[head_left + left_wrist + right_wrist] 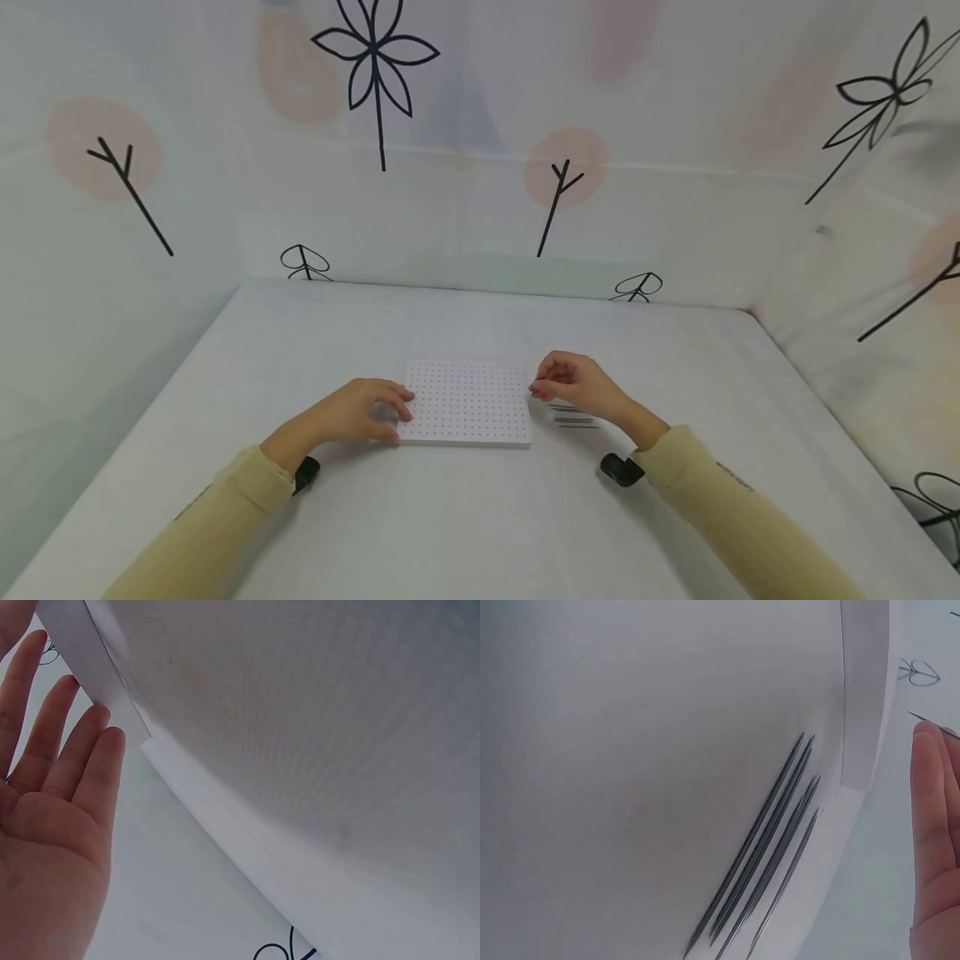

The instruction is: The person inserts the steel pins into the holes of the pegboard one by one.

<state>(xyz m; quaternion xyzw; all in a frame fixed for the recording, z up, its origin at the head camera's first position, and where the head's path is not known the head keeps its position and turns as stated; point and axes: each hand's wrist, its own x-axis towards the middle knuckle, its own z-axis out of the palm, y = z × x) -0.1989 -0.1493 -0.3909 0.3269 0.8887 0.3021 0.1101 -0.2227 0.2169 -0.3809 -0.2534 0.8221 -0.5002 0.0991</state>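
Observation:
A white square pegboard (465, 404) with rows of small holes lies flat on the table. At its left edge rests my left hand (356, 408), fingertips on the rim and thumb near the front corner; in the left wrist view those fingers extend against the board's side (82, 645). Just off the right edge, my right hand (576, 385) pinches a thin dark pointed stick (924, 719) between thumb and fingertips, its tip showing in the right wrist view. Several similar dark sticks (769, 847), pointed at both ends, lie side by side below this hand.
A white cloth covers the table (450, 525). Behind it hangs a pale curtain (465, 217) with black plant drawings. Dark wrist devices (621, 470) sit under both light yellow sleeves (735, 517).

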